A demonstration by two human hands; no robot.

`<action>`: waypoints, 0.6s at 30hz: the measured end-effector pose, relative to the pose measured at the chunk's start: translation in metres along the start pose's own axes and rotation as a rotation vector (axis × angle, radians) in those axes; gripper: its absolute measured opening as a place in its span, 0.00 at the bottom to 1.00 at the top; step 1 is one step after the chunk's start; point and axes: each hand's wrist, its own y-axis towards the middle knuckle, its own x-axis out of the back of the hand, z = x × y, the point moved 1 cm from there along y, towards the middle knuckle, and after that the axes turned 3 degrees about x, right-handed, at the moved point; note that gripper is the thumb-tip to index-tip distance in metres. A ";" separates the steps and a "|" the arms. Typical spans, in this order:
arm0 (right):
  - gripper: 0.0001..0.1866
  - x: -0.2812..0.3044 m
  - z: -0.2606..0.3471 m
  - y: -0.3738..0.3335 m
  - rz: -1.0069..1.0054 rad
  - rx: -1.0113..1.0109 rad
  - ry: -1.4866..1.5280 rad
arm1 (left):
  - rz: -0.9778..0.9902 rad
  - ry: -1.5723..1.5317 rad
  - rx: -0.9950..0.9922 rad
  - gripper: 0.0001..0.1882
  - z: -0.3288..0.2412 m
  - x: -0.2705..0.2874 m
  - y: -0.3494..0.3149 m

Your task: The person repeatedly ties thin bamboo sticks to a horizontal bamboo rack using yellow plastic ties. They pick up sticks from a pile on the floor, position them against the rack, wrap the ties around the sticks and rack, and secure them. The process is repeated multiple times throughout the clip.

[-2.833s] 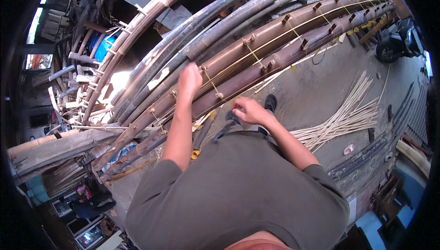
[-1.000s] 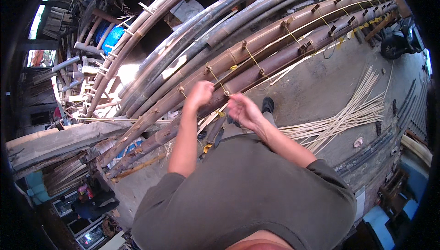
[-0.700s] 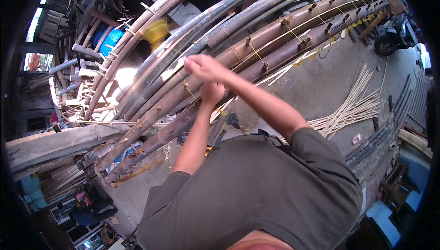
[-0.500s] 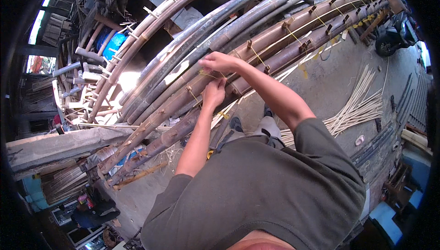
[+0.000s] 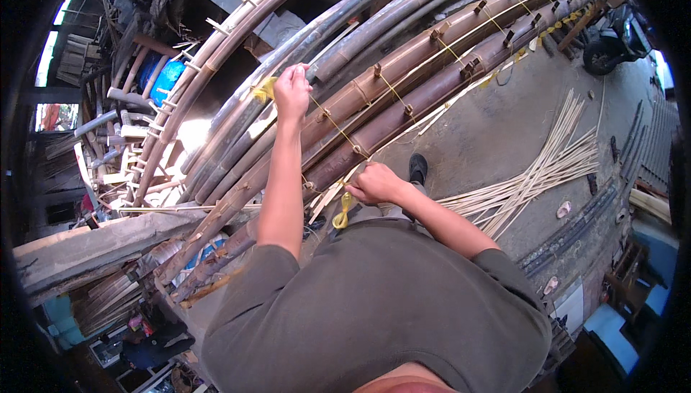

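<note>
Two long brown bamboo poles (image 5: 345, 101) run side by side from lower left to upper right, with wooden pegs along them and yellow cord tied across. My left hand (image 5: 291, 92) is raised over the far pole's far side, fingers closed on yellow cord. Beside it shows a blurred yellow bundle (image 5: 265, 89). A thin cord (image 5: 335, 125) stretches taut from there across both poles toward my right hand (image 5: 372, 183). That hand is closed at the near pole's near side, gripping the cord's other end. A looped yellow hank (image 5: 342, 214) hangs just below it.
More curved poles (image 5: 353, 40) lie beyond, along with a pegged curved frame (image 5: 191, 76). Pale split-bamboo strips (image 5: 536, 166) lie on the floor to the right. A concrete ledge (image 5: 108, 238) is at left, and a wheeled vehicle (image 5: 608, 51) stands far right.
My hands, close together over the far pole before, have moved apart: the left up and away to the far side, the right back to the near side. The cord between them is now drawn out.
</note>
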 end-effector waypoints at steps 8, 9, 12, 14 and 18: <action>0.15 -0.031 0.035 0.005 -0.052 -0.015 -0.165 | 0.311 0.828 0.081 0.16 0.051 0.042 0.010; 0.15 -0.040 0.044 0.008 -0.052 -0.009 -0.008 | 0.210 0.822 -0.010 0.16 0.039 0.056 -0.006; 0.11 -0.078 0.052 0.018 0.024 -0.267 0.823 | 0.050 0.950 -0.086 0.16 0.022 0.105 -0.075; 0.09 -0.081 0.071 0.024 -0.026 -0.774 1.686 | 0.178 1.085 0.115 0.14 0.024 0.125 -0.125; 0.10 -0.066 0.103 0.068 -1.052 -0.565 1.789 | 0.199 0.806 -0.046 0.11 0.057 0.113 -0.187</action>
